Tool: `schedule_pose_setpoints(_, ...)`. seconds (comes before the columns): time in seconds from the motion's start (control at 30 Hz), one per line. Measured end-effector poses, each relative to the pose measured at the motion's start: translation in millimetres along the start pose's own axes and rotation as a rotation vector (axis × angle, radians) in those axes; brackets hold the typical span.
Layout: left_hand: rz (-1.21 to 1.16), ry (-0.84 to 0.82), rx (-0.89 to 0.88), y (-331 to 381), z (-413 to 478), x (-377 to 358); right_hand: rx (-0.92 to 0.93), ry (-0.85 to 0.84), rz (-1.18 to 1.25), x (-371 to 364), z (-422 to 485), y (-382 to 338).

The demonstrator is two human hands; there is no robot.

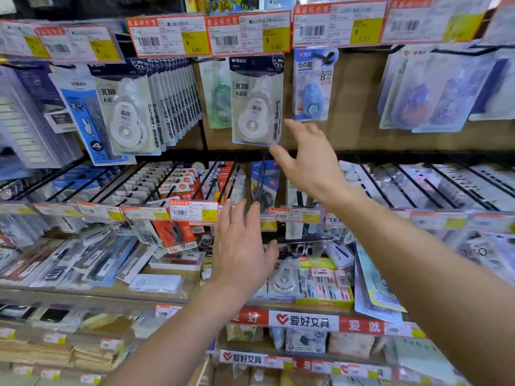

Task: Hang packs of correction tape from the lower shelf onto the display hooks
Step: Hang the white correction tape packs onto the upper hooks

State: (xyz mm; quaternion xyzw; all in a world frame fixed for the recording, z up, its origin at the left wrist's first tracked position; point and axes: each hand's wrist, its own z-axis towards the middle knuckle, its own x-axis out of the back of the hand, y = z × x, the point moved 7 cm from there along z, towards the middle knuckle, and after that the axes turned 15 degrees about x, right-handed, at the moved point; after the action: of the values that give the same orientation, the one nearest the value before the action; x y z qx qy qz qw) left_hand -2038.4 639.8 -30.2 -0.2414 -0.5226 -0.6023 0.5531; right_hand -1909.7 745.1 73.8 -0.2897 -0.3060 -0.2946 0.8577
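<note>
Head view catches the gap between packs: one correction tape pack [256,103] hangs under the 5.80 price tag [249,33], its hook hidden behind the tag. The right hand [305,160] is just beside its lower right corner, fingers spread and holding nothing. The left hand [241,247], fingers straight and also empty, reaches toward the lower shelf [117,293], where a loose pack [284,277] lies near the front edge, just beside a yellow box [324,285]. The next move, I judge, is to pinch that loose pack by its card top and thread its hole onto the hook. Readable writing: "30米" on the hung pack, "8mm" on a blue pack [312,84], "6.80" on the neighbouring tag [168,36], and "爱好文具" on the shelf strip [303,320]
</note>
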Motion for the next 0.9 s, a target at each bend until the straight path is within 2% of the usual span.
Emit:
schedule_pose_setpoints(0.13, 0.011, -0.014, -0.004, -1.1, -0.1, 4.2, 0.041, -0.203, -0.061, -7.6, -48.2, 1.5)
schedule_pose_setpoints(0.33, -0.021, -0.060, -0.027, 3.6, -19.3, 14.5, 0.175, -0.220, -0.133, 17.2, -110.0, -6.0)
schedule_pose_setpoints(0.5, -0.109, -0.025, -0.109, -1.4, -56.3, 13.5, 0.174, -0.304, -0.100, 9.6, -175.0, -0.3)
schedule_pose_setpoints(0.57, -0.165, 0.007, -0.106, -10.1, -68.4, 6.9, 0.134, -0.364, -0.081, -3.3, -201.7, 12.0)
schedule_pose_setpoints(0.63, -0.167, -0.029, -0.058, -20.6, -78.4, -9.6, 0.031, -0.478, -0.054, -22.5, -227.0, 30.2)
schedule_pose_setpoints(0.77, -0.064, -0.251, 0.045, -47.8, -90.9, -70.4, -0.206, -0.675, -0.001, -66.2, -268.3, 63.1)
schedule_pose_setpoints(0.9, 0.060, -0.431, 0.152, -70.8, -82.8, -127.7, -0.340, -0.790, 0.007, -108.6, -285.5, 81.5)
